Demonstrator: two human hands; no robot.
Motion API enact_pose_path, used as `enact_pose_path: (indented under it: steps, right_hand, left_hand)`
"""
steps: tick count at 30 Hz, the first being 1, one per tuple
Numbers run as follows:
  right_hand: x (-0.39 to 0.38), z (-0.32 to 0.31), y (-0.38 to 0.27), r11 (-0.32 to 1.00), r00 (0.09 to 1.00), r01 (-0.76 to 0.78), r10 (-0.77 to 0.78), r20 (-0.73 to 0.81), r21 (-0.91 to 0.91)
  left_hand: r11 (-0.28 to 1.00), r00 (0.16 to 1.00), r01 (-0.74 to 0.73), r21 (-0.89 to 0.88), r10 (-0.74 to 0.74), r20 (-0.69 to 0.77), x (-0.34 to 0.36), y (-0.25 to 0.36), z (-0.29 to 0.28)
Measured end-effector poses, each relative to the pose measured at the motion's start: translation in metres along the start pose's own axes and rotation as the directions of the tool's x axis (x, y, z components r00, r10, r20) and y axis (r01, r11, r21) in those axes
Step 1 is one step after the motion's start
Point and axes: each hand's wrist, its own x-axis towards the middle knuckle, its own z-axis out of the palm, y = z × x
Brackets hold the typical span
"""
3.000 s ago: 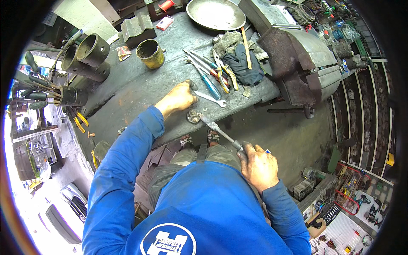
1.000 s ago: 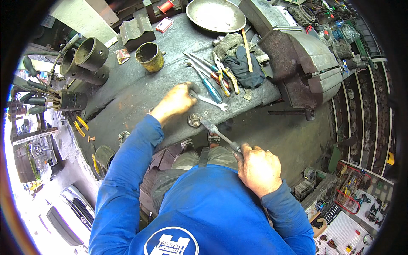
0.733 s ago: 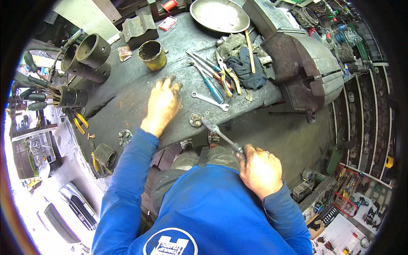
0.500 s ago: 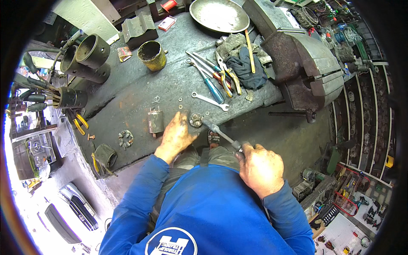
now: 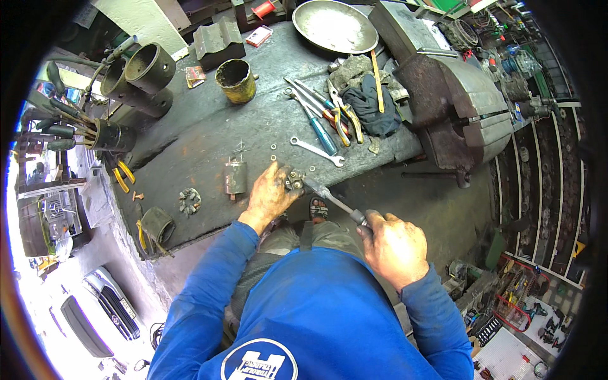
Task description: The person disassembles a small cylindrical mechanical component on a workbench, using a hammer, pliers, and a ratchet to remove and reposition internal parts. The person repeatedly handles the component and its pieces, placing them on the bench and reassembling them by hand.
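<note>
Near the bench's front edge, my left hand (image 5: 268, 196) has its fingers closed against a small round metal part (image 5: 294, 180) with studs on its face. My right hand (image 5: 398, 250) is wrapped round the handle of a ratchet wrench (image 5: 337, 202), off the bench edge. The ratchet's head reaches to the right side of the round part; whether they touch I cannot tell. Left of my left hand a metal cylinder (image 5: 235, 178) stands on the bench. Small nuts (image 5: 273, 158) lie just beyond my fingers, and a combination wrench (image 5: 316, 152) rests farther right.
A large vise (image 5: 459, 120) takes up the bench's right end. Pliers (image 5: 345, 113), screwdrivers and a dark rag (image 5: 370, 107) lie beside it. Farther back are a yellow-stained can (image 5: 235, 81) and a round pan (image 5: 335, 26). A ring of small pieces (image 5: 189, 201) lies at left.
My left fingers have come over the round part and closed on it, covering more of it. My right hand and the ratchet have hardly moved; the view has shifted slightly.
</note>
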Motion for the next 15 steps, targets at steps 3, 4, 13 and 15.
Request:
enact_pose_path:
  steps: [3, 4, 13, 15]
  right_hand:
    - [-0.006, -0.010, 0.001, 1.000, 0.999, 0.006, -0.005, -0.032, 0.019]
    - [-0.007, -0.014, 0.001, 1.000, 0.999, 0.019, -0.017, -0.050, 0.023]
    - [0.024, -0.058, -0.023, 0.989, 0.983, 0.135, -0.125, -0.135, 0.064]
    - [0.036, -0.061, -0.034, 0.981, 0.976, 0.181, -0.171, -0.137, 0.064]
  left_hand:
    - [0.996, 0.992, -0.068, 0.059, 0.074, -0.107, -0.009, 0.003, -0.002]
    - [0.988, 0.989, -0.068, 0.140, 0.085, -0.118, -0.009, 0.004, -0.006]
    - [0.930, 0.922, -0.203, 0.307, 0.287, -0.259, 0.015, -0.011, -0.098]
    - [0.885, 0.895, -0.222, 0.410, 0.352, -0.274, 0.017, -0.025, -0.119]
